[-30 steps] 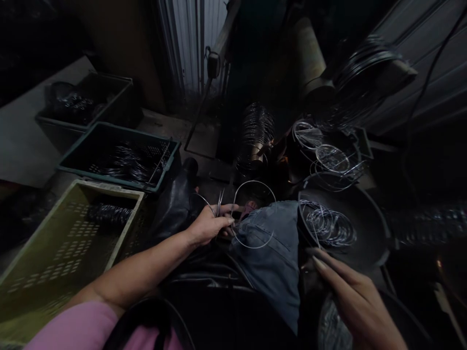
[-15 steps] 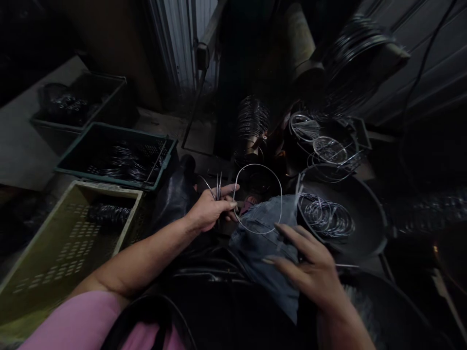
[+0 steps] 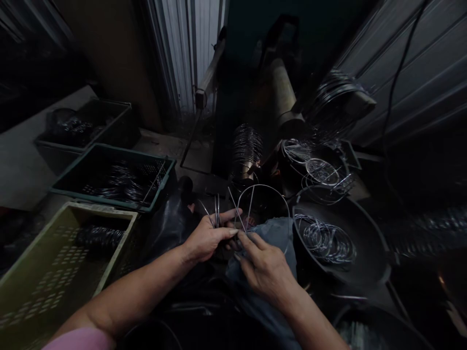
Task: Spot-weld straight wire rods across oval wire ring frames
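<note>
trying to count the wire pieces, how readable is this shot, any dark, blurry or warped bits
Head view: dim overall, with deep shadow at top left; the wide lens bows the corrugated metal wall; the wire loop at the left hand and right hand is fairly sharp; the wire hoops glint, and the wire coil at far right is blurred.

We look down at a concrete floor (image 3: pixel 160 141) carrying an olive crate (image 3: pixel 54 287), a green crate (image 3: pixel 109 203) and a dark crate (image 3: pixel 83 121), each holding wire coils (image 3: pixel 113 182). On our right, a black pan (image 3: pixel 365 243) holds more.
</note>
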### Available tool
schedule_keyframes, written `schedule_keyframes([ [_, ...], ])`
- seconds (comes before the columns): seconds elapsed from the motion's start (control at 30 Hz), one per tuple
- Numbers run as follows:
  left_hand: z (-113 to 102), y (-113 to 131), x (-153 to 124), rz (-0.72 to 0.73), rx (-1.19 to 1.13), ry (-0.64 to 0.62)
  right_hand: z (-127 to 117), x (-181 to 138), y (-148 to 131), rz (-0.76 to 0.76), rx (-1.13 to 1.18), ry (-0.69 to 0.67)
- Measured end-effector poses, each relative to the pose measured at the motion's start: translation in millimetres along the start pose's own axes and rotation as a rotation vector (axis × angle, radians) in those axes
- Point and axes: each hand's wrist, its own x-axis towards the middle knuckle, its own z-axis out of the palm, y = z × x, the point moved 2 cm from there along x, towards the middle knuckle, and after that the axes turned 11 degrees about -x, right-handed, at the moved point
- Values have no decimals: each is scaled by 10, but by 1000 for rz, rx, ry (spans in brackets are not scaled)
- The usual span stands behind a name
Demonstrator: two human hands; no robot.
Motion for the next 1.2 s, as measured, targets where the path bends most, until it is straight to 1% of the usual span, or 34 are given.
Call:
schedule_keyframes([
  [0.3,81,70,173,-13,-52,-22,-133,183,132,-6,-21,-8],
  [0.43,122,115,251,8,-71,-47,-220,274,194,-23,-14,-46],
  [0.67,158,172,349,51,-98,-110,-327,389,267,2,-9,-89],
  [0.73,177,188,355,49,-104,-105,-341,403,274,13,13,-103],
  [0.8,197,201,354,39,-111,-71,-355,416,276,17,47,-110],
  [0.93,219,211,358,13,-134,-48,-353,437,278,-28,97,-91],
  [1.03,186,214,381,26,-107,-59,-313,413,290,-5,89,-69],
  [1.13,110,222,396,33,-54,-65,-315,333,253,-45,27,56],
  [1.2,58,234,384,35,-22,-77,-328,260,207,-76,-48,96],
])
